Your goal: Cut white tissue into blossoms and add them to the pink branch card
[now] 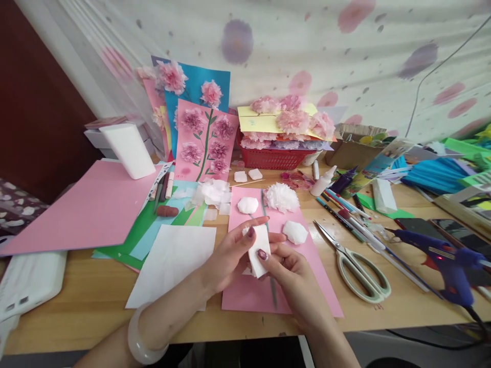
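Firmly gripped at the centre of the frame, a folded white paper packet [259, 243] is held by two bare hands above a pink sheet [240, 299]. Its upper end is pinched by the left hand [232, 251], its lower half pressed under the thumb of the right hand [291, 266]. Folding or squaring of the layers is judged to be the step in hand; for the next move, edges kept even and a steady pinch would seem to be called for. On the sheet, one white paper tuft [247, 205] is set left of a dark line [273, 296], while a fluffy white flower [282, 198] and a second tuft [295, 232] are placed to its right. At the right of the frame, scissors [358, 273] and a blue glue gun [441, 255], its red light lit, are left untouched.
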Action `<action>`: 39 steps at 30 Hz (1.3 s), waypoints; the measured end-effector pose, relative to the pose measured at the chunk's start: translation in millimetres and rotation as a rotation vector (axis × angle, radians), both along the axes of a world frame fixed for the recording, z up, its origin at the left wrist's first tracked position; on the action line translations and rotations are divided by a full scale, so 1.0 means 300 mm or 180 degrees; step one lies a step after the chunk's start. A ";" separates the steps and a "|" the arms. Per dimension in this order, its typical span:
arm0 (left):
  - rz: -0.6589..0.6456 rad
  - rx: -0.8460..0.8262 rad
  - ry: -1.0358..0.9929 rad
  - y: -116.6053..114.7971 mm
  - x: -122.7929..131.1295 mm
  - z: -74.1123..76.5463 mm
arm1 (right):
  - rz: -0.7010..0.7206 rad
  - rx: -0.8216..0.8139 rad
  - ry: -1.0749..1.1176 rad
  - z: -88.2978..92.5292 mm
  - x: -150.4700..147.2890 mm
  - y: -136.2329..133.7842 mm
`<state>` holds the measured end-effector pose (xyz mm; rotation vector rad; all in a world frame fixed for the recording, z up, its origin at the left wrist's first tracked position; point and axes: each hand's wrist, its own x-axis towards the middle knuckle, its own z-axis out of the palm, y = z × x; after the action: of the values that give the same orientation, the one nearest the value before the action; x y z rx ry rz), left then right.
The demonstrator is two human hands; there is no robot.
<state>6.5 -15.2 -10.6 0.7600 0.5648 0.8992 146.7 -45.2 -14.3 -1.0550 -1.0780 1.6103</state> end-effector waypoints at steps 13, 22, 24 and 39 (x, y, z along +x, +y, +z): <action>0.0449 0.0428 0.0722 -0.008 -0.011 0.030 | -0.0157 0.0128 -0.0021 -0.010 -0.008 -0.008; 0.1309 0.1971 0.2002 -0.033 -0.011 0.030 | -0.0066 -0.0106 0.0275 -0.011 0.020 0.008; 0.1456 0.2454 0.2234 -0.038 -0.011 0.025 | -0.0114 -0.0049 0.0224 -0.012 0.023 0.007; 0.1626 0.4458 0.2739 -0.028 -0.019 0.002 | -0.0013 -0.0120 0.0957 -0.008 0.038 0.005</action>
<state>0.9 -23.6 -9.9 2.4157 0.8654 1.4127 158.0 -43.9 -16.5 -0.8054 -0.8462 1.7265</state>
